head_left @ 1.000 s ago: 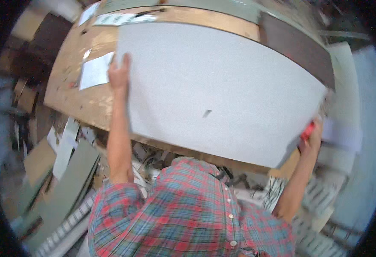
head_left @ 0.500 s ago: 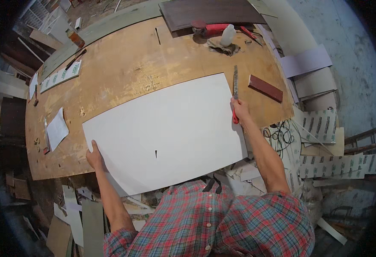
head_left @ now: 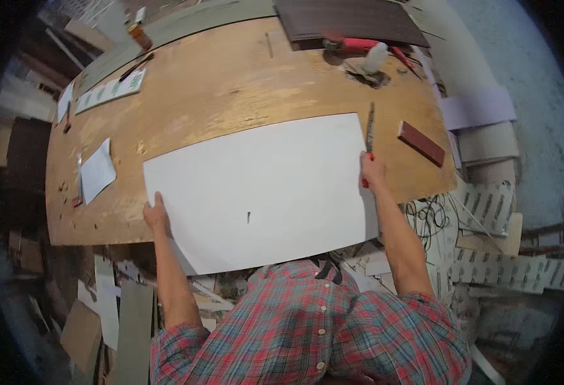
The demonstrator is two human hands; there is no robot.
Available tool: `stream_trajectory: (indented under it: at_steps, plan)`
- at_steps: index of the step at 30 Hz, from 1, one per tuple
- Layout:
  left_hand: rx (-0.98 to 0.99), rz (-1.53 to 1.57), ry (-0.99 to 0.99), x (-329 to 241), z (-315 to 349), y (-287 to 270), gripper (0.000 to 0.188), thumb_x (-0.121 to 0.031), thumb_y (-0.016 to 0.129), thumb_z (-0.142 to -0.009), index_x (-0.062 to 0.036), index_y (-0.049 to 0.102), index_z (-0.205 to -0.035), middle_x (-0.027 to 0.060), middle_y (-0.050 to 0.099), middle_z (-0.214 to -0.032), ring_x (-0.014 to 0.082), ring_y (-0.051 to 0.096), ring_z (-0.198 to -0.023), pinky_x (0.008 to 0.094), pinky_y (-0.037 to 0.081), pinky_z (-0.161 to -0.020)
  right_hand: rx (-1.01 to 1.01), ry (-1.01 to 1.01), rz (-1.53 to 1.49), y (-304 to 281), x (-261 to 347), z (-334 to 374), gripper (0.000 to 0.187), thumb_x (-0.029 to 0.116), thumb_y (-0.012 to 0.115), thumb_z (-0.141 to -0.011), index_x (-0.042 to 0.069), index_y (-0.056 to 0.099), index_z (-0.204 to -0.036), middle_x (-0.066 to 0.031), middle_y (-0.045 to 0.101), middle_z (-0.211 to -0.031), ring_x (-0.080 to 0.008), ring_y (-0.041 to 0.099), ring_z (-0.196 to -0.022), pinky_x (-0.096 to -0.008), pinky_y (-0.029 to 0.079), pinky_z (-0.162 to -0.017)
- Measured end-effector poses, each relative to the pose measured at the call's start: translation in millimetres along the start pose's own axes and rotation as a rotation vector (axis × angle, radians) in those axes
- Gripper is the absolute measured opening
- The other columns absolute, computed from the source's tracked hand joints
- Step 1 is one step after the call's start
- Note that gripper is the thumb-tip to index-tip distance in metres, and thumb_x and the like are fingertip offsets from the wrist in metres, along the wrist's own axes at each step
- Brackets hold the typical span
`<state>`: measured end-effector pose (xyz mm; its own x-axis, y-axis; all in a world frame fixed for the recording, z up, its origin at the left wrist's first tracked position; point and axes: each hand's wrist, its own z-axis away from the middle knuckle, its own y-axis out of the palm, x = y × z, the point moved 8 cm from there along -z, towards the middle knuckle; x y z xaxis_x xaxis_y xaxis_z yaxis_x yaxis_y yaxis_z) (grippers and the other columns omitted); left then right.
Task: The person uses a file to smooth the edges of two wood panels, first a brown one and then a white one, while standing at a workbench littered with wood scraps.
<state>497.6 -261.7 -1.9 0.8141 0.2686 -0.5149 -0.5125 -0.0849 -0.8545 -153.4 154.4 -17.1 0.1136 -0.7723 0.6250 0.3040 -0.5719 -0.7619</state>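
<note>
Gripping panel [head_left: 275, 179] edges, bladed tool [head_left: 370, 126], tabletop [head_left: 192, 90] beyond

The right hand [head_left: 373, 169] hides the middle of the red handle [head_left: 365, 183]

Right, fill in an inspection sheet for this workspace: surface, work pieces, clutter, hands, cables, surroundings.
Surface: brown tabletop, worn, with pale patches.
Work pieces: white panel with a small dark mark; red-handled tool with a long dark blade.
Clutter: maroon block, white bottle, paper sheet, dark board.
Hands: left hand grips the panel's left edge; right hand holds the tool at its right edge.
Cables: dark looped cable beyond the tabletop's near right corner.
Surroundings: board pieces piled at lower left.
</note>
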Motion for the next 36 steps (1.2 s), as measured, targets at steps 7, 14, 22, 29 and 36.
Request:
stream_trajectory:
  at_steps: [7, 14, 22, 29, 36]
  plan:
    - [0.173, 0.315, 0.089, -7.3, 5.4, 3.8, 0.050, -0.028, 0.069, -0.090, 0.0066, 0.064, -0.127, 0.0254, 0.069, -0.121, 0.0342, 0.066, -0.112, 0.0416, 0.051, -0.095, 0.030, -0.001, -0.080, -18.9, -2.6, 15.7, 0.040, 0.039, 0.064, -0.094, -0.001, 0.070, -0.095, -0.0174, 0.073, -0.091, -0.0291, 0.071, -0.087, -0.0423, 0.053, -0.079]
    - [0.154, -0.024, 0.547, -16.9, 51.7, 19.1, 0.068, -0.038, 0.064, -0.096, 0.0011, 0.043, -0.149, 0.0259, 0.042, -0.153, 0.0390, 0.043, -0.141, 0.0451, 0.035, -0.116, 0.110, 0.109, -0.597, -69.1, -67.7, 79.9, 0.036, 0.038, 0.055, -0.106, 0.004, 0.059, -0.116, -0.0091, 0.067, -0.088, -0.0088, 0.059, -0.060, -0.0238, 0.047, -0.051]
    - [0.279, -0.144, 0.936, -166.0, 306.5, 144.9, 0.068, -0.050, 0.040, -0.104, -0.0063, 0.036, -0.156, 0.0223, 0.023, -0.165, 0.0360, 0.014, -0.155, 0.0598, 0.009, -0.124, -0.118, 0.380, -0.694, -154.5, -179.2, 241.7, 0.039, 0.038, 0.057, -0.105, 0.012, 0.062, -0.133, -0.0005, 0.057, -0.073, -0.0076, 0.049, -0.050, -0.0245, 0.038, -0.042]
    - [0.589, -0.061, 1.412, -223.5, 431.4, 182.9, 0.062, -0.040, 0.040, -0.104, -0.0075, 0.035, -0.156, 0.0152, 0.024, -0.166, 0.0313, 0.017, -0.155, 0.0520, 0.010, -0.127, -0.281, 0.527, -0.629, -183.1, -248.3, 351.0, 0.042, 0.037, 0.056, -0.105, 0.013, 0.061, -0.139, -0.0019, 0.054, -0.074, -0.0082, 0.043, -0.049, -0.0248, 0.037, -0.043]
    - [0.674, -0.284, 1.390, -123.0, 305.7, 114.7, 0.057, -0.036, 0.033, -0.107, -0.0093, 0.031, -0.158, 0.0105, 0.023, -0.167, 0.0289, 0.021, -0.155, 0.0494, 0.015, -0.127, -0.396, 0.631, -0.701, -162.9, -254.5, 462.7, 0.041, 0.039, 0.054, -0.104, 0.016, 0.061, -0.137, 0.0017, 0.053, -0.076, -0.0073, 0.042, -0.050, -0.0244, 0.035, -0.042]
